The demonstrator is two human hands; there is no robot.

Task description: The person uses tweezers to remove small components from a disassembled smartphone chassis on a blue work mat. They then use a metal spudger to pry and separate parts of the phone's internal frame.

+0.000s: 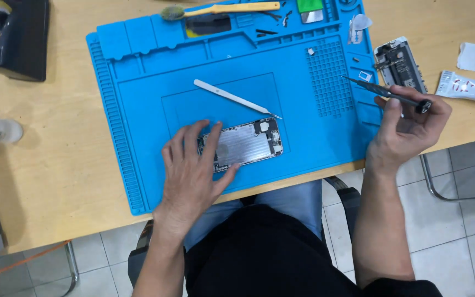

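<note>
Opened phone (246,144): light, stiff, fragile; left hand (191,176) pressing flat, fingers spread. Right hand (408,124), 3 o'clock, pinching screwdriver (386,92). Probably best gripped by edges.

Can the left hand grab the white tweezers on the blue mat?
Probably yes. The left hand rests on the phone, and the white tweezers lie just beyond on bare blue mat, with nothing lying between them.
</note>
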